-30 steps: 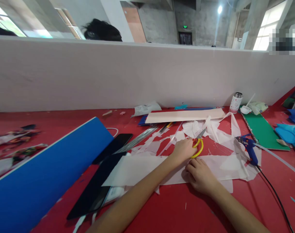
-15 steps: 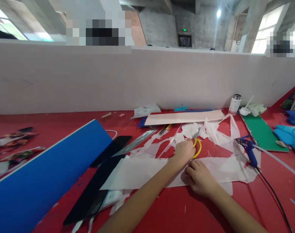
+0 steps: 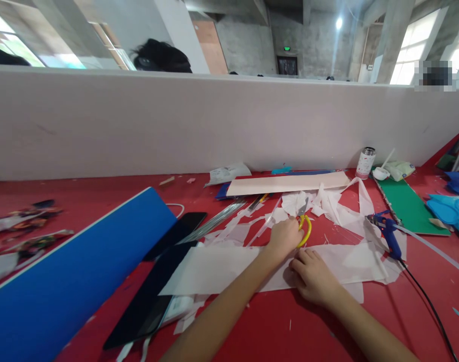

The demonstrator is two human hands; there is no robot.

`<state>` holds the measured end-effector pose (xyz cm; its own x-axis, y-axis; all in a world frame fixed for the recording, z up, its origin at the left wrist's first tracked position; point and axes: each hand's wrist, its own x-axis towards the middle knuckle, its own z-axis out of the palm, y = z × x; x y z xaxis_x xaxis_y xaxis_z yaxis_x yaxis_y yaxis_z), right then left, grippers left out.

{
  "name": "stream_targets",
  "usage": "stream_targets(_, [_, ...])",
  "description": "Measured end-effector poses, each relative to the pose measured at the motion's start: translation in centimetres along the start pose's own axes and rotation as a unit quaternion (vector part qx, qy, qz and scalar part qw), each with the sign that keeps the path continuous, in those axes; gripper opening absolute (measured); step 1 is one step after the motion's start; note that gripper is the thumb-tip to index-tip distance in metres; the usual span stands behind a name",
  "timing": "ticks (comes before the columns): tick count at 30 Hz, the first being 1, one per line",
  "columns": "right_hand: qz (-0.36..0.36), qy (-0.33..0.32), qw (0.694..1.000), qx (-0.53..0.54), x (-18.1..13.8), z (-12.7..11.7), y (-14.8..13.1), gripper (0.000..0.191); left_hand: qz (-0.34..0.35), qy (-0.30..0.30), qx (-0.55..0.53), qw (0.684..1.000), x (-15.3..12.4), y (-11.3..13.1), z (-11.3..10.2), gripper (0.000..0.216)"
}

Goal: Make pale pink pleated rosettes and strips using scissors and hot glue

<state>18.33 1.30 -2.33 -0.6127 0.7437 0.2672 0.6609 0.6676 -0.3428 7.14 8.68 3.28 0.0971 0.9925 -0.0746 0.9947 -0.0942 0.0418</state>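
Observation:
My left hand (image 3: 285,236) is closed round the handles of yellow scissors (image 3: 305,227), whose blades point away from me into a heap of white paper scraps (image 3: 327,206). My right hand (image 3: 314,275) lies knuckles up just beside it. Its fingers are curled down onto a long white paper sheet (image 3: 221,266) that lies flat on the red table (image 3: 101,201). The two hands almost touch.
A blue board (image 3: 74,271) leans at the left with two dark phones or tablets (image 3: 154,296) beside it. A blue glue gun (image 3: 388,235) with a black cord lies at the right, near a green board (image 3: 410,206), a can (image 3: 365,162) and a beige strip (image 3: 285,183). A white partition (image 3: 214,120) closes the back.
My left hand has turned the scissors so the blades point straighter away from me, and it has shifted slightly left. My right hand has stayed on the sheet.

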Motion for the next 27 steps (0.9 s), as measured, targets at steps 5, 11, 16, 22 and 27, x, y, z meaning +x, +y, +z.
stream_targets(5, [-0.002,0.0,1.0,-0.002,0.0,0.0,0.0,0.005,0.001,-0.003,-0.005,1.0,0.1,-0.2,0.0,0.038])
stream_targets(11, [-0.007,0.005,1.0,0.006,0.0,0.1,0.0,0.006,-0.008,-0.001,-0.005,1.0,0.4,-0.3,0.1,0.038])
stream_targets(16, [-0.008,0.005,1.0,0.009,-0.1,0.3,0.2,0.005,0.002,-0.005,-0.002,1.0,0.2,-0.1,-0.1,0.037])
stream_targets(22, [0.005,-0.002,1.0,0.003,-0.1,0.3,0.0,0.005,0.036,-0.015,0.003,0.999,0.0,0.9,0.2,0.033])
stream_targets(27, [-0.012,-0.01,0.999,-0.028,-0.1,0.0,-0.2,0.005,0.059,-0.005,0.003,0.998,0.9,1.7,0.9,0.034])
